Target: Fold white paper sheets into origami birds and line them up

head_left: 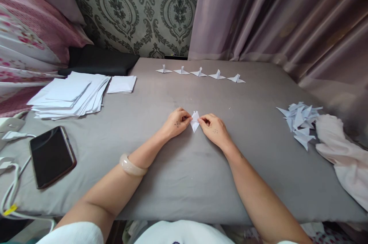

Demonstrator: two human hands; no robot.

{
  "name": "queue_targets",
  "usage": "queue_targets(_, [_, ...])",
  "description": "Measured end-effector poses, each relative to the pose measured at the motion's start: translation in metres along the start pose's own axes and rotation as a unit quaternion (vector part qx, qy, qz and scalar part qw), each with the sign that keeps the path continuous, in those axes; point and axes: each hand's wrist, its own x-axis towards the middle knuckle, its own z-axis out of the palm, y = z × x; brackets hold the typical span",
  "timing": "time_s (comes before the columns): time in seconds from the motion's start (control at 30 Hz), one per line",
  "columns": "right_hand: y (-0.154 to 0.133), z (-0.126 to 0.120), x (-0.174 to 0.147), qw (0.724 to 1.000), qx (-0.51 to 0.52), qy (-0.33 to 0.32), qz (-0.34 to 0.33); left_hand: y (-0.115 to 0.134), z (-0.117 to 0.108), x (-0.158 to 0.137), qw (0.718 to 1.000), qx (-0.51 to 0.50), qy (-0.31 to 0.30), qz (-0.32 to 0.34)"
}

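Observation:
Between my hands, over the middle of the grey-covered table (172, 167), is a small folded white paper piece (195, 122), kite-shaped with its lower point toward me. My left hand (176, 121) pinches its left edge between thumb and forefinger. At the opposite edge, my right hand (214, 127) pinches it the same way, the other fingers curled. Farther back stands a row of several folded paper cranes (199, 72) with spread wings. A heap of more folded white paper pieces (301, 119) lies at the right.
At the left are a loose stack of white paper sheets (69, 96) and a neat small paper stack (122, 84). A black phone (52, 156) lies near white cables (13, 186). Behind them is a folded black cloth (100, 60); pale fabric (342, 144) bunches at the right edge.

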Motion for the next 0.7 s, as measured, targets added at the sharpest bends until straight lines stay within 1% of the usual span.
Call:
queue_targets(0.3, [-0.0038,0.0025,0.0022,0.999,-0.031,0.011,0.018,0.0002,0.0010,0.0016,1.000,-0.002,-0.003,-0.014])
queue_targets(0.47, [-0.0063,0.0034,0.0028,0.999,-0.031,0.017,0.029,-0.0015,0.0026,0.0024,1.000,0.001,0.005,-0.012])
queue_targets(0.7, [-0.0089,0.0042,0.0030,0.998,-0.037,0.031,0.049,-0.0034,0.0045,0.0047,1.000,-0.004,0.012,-0.025])
